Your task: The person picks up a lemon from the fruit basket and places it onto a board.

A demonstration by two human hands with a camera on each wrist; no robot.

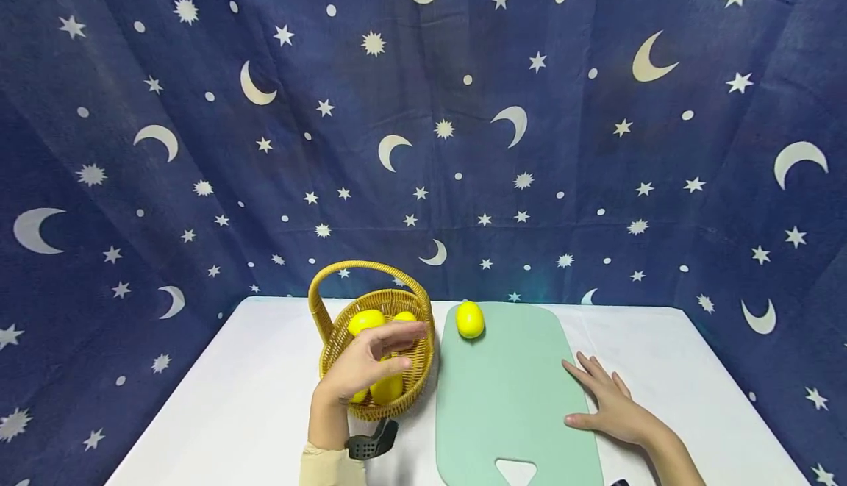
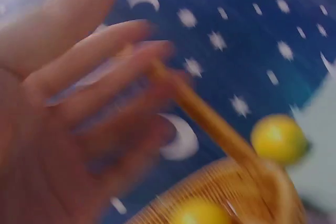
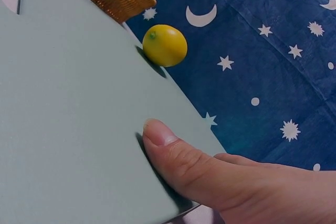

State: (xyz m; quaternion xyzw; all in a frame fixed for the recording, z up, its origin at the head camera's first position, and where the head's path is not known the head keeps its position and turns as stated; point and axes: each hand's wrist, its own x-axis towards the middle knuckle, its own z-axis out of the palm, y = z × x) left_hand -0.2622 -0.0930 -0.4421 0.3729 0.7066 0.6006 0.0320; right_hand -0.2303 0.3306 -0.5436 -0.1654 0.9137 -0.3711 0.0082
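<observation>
My left hand (image 1: 370,359) is over the wicker basket (image 1: 424,376), its fingers extended and thumb apart, holding nothing. Several yellow lemons (image 1: 366,320) lie in the basket, some partly hidden behind that hand. In the left wrist view the fingers (image 2: 100,77) look blurred, overlapping the basket handle (image 2: 210,121). A single lemon (image 1: 470,320) sits on the far left corner of the pale green cutting board (image 1: 509,390). At the board's right edge rests my right hand (image 1: 612,404), fingers spread. Its thumb (image 3: 181,161) lies over the board in the right wrist view.
Board and basket stand side by side on a white table (image 1: 231,398), the basket on the left. Near the board's front is a cut-out handle hole (image 1: 517,471). Behind the table hangs a dark blue curtain (image 1: 423,140) with moons and stars.
</observation>
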